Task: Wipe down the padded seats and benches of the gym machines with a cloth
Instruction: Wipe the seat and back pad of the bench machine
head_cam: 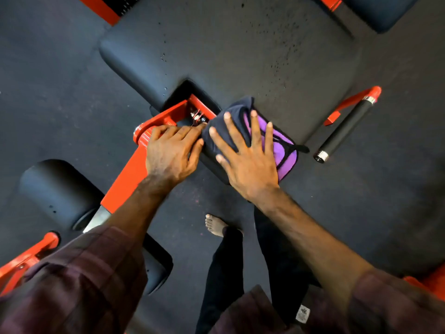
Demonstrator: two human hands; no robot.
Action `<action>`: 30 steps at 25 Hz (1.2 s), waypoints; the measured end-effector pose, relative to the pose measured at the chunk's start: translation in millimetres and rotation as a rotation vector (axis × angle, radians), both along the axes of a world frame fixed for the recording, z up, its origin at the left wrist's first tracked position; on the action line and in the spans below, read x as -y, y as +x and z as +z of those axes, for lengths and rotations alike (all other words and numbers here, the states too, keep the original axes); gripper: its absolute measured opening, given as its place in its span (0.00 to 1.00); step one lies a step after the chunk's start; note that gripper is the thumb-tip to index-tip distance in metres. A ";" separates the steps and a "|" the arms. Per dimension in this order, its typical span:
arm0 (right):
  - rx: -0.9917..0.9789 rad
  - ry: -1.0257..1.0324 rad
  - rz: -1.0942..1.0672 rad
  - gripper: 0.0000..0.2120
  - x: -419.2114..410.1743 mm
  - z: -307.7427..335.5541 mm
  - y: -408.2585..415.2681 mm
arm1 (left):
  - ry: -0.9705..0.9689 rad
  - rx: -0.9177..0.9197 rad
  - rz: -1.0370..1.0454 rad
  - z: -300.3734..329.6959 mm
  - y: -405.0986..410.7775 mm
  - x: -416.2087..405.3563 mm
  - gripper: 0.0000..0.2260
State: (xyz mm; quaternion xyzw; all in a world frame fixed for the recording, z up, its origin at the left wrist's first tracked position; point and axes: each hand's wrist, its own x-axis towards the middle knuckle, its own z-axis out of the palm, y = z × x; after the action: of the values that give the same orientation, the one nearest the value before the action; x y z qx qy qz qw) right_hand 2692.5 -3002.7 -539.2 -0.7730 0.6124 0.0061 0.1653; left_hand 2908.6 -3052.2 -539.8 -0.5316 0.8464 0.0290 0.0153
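Head view, the only one: your right hand (249,162) lies flat with fingers spread on the cloth (262,138), pressing it onto the near corner of the black padded seat (228,49), nothing curled round it. The cloth is dark navy with purple panels showing just beyond your fingertips and a small black strap sticking out on the far right of the palm. It looks soft, limp and light, bunched in folds, so it should slide and ruck up under a push; judge it best kept under a broad flat palm, or pinched by the folded edge nearest your thumb if you need to lift it. Your left hand (172,154) sits just left of the right one, fingers loosely bent and reaching toward the cloth's left edge, over the red frame bracket (168,116); you can't tell whether those fingertips actually pinch fabric. The seat looks firm vinyl, smooth, dotted with droplets beyond your grip, most of it apparently not yet wiped. A black roller pad (60,191) sits below your left wrist, and a black handle grip (346,131) well right of the cloth. No containers in view.
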 end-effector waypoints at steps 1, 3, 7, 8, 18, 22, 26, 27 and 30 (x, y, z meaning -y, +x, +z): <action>0.012 -0.029 0.123 0.30 -9.8 -4.0 -13.8 | -0.008 -0.001 -0.004 0.8 0.6 -0.2 0.17; 0.023 -0.080 0.250 0.29 -29.8 -11.2 -55.1 | -0.016 -0.010 0.004 1.8 1.7 0.6 0.17; -0.013 -0.043 -0.231 0.28 1.3 -10.5 -38.3 | -0.013 -0.023 0.035 -4.0 2.5 -0.1 0.16; -0.024 -0.020 -0.264 0.28 11.1 -5.7 -16.4 | -0.009 -0.022 0.034 -4.6 4.2 0.4 0.16; -0.011 -0.010 -0.381 0.27 1.4 -10.6 -18.6 | -0.018 -0.034 0.041 -3.3 3.3 -2.1 0.19; -0.031 -0.054 -0.086 0.28 -4.5 -12.7 -20.1 | -0.032 -0.010 0.031 -1.9 1.7 -2.7 0.19; 0.012 0.035 -0.300 0.28 -30.6 -22.0 -71.3 | 0.052 0.012 0.045 2.3 -1.6 -0.4 0.20; 0.038 0.073 -0.414 0.28 -15.6 -24.6 -70.1 | 0.071 0.023 0.040 4.6 -1.3 -0.4 0.22; 0.033 0.089 -0.533 0.28 30.0 -25.7 -45.3 | 0.182 0.076 -0.013 7.7 -1.1 10.1 0.27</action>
State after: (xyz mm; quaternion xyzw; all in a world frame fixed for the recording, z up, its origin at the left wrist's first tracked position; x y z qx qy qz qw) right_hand 2647.2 -3032.7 -564.9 -0.5764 0.7908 -0.0234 0.2046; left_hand 2907.5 -3062.2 -532.1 -0.5233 0.8425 0.0854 0.0955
